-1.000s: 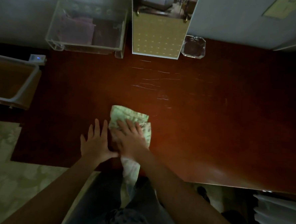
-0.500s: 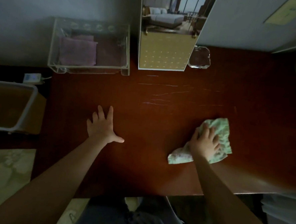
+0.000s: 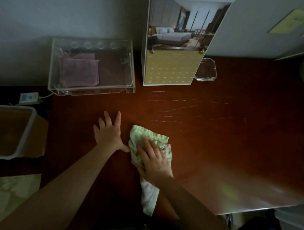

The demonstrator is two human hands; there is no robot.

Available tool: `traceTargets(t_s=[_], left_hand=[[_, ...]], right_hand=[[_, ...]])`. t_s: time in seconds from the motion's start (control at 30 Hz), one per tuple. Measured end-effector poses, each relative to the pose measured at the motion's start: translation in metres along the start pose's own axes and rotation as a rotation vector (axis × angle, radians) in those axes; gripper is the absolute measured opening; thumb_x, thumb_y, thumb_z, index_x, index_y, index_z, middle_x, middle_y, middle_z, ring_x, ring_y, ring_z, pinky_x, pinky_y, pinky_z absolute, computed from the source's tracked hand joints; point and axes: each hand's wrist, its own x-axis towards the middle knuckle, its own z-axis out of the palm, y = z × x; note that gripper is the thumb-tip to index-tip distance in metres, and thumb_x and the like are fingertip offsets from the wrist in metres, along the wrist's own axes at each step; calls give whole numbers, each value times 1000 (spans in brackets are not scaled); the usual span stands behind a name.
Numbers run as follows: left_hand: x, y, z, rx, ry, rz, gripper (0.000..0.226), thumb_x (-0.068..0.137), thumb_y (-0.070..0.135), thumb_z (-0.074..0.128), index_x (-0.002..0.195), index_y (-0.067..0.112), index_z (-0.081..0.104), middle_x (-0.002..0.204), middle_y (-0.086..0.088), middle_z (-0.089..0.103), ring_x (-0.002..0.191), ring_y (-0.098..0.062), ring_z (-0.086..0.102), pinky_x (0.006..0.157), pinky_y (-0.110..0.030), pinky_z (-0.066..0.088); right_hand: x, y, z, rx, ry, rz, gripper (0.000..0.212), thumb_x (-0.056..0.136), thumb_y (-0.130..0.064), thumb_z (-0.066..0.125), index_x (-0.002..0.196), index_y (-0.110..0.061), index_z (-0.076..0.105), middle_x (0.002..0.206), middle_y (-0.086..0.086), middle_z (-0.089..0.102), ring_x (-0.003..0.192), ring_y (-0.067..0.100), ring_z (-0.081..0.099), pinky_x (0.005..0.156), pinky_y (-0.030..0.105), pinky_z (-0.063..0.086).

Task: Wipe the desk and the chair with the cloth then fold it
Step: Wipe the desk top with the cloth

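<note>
Two hands sit on the desk | your right hand presses the cloth with flat fingers, not gripping | cloth is back from the right to the middle, by your flat, empty left hand | desk wiping goes on; chair and fold wait

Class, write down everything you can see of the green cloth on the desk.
The cloth is pale green, soft crumpled fabric with a faint print. It lies bunched on the dark reddish desk near its front, a paler tail trailing back toward the person. The right hand presses flat on it. The left hand rests on the desk beside it, thumb at its edge.
</note>
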Motion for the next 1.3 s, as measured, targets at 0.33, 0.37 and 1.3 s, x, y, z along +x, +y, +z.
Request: traceTargets(t_s=[0.33, 0.37, 1.3], left_hand=[[1, -3, 2, -55, 11, 14, 145, 48, 66, 80, 145, 32, -23, 155, -13, -20, 144, -35, -6, 113, -50, 19], [1, -4, 2, -53, 17, 15, 145, 48, 66, 80, 145, 32, -23, 155, -12, -19, 144, -35, -6, 114, -50, 19], [5, 1, -3, -93, -24, -16, 148, 49, 57, 85, 143, 35, -27, 154, -13, -24, 144, -36, -6, 114, -51, 20]], right_hand=[[8, 93, -16, 162, 162, 627, 68, 89, -58, 30, 141, -15, 41, 150, 13, 34, 139, 33, 29, 112, 48, 19], [9, 102, -20, 225, 172, 763, 67, 92, -58, 30, 145, -17, 34, 154, 11, 26, 142, 31, 21, 114, 47, 14], [33, 132, -41, 324, 250, 1048, 61, 96, -54, 31, 148, -24, 26, 157, 4, 19, 142, 28, 16, 112, 53, 10]])
